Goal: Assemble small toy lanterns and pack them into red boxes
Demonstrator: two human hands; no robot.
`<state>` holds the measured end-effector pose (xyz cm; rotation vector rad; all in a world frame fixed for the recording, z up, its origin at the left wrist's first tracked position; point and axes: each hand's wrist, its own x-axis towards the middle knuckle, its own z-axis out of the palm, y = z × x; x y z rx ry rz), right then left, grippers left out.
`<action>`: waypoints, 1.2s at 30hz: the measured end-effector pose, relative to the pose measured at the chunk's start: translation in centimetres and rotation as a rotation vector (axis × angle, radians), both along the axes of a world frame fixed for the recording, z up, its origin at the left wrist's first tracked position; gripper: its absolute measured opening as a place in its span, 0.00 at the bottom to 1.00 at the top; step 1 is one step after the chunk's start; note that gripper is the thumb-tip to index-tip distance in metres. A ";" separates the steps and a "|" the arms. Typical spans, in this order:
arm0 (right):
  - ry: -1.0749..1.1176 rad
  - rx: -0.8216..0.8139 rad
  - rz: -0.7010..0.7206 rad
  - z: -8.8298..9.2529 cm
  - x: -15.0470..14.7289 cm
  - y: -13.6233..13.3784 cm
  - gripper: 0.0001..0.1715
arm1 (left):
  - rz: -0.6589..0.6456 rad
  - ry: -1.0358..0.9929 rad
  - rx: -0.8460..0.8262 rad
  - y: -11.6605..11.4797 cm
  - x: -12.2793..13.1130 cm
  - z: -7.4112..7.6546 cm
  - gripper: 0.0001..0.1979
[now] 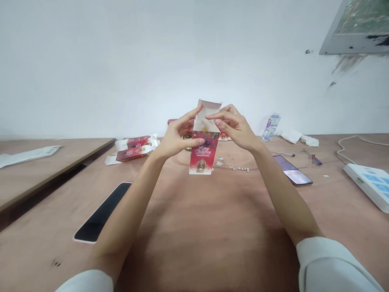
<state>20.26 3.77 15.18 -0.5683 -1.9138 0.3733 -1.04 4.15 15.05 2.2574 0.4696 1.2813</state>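
A red Christmas gift box [203, 152] stands upright in the air above the table, its white-lined lid flap [209, 108] raised. My left hand [179, 136] is closed round the box's left side, thumb across the front and index finger up against the flap. At the open top is my right hand [235, 125], its index finger stretched over the flap's inner face and its thumb at the right edge. A small gold bit [206, 130] shows at the box's mouth; the rest of the inside is hidden. Behind my left hand, a gold object [187, 142] is partly covered.
Red-and-white boxes [135, 152] lie at the left. A black-screened phone [101, 215] is by my left forearm, another phone [293, 170] at the right. Small round pieces [240, 168], a water bottle [271, 126], crumpled tissues [291, 136] and a white power strip [369, 182] also lie about.
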 end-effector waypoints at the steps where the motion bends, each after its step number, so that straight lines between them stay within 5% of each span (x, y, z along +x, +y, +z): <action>1: -0.011 0.010 -0.009 0.0 -0.1 -0.1 0.19 | 0.005 0.004 0.006 0.0 0.0 0.0 0.38; 7: 0.043 0.061 -0.061 -0.5 -0.3 0.6 0.19 | -0.003 0.009 0.019 0.1 0.3 -0.3 0.36; 13: 0.162 0.052 -0.053 -0.5 -0.4 0.8 0.42 | -0.032 0.008 -0.017 0.1 0.4 -0.5 0.33; 19: 0.261 -0.078 -0.064 -0.8 -1.0 1.3 0.22 | -0.103 0.129 -0.054 -0.6 0.5 -0.2 0.29; 25: 0.322 -0.177 -0.115 -1.1 -1.4 1.9 0.15 | -0.163 0.251 -0.079 -0.1 0.6 -0.6 0.23; 36: 0.121 -0.287 0.087 0.3 -0.7 -0.2 0.20 | 0.056 0.305 0.083 0.1 0.7 -1.0 0.25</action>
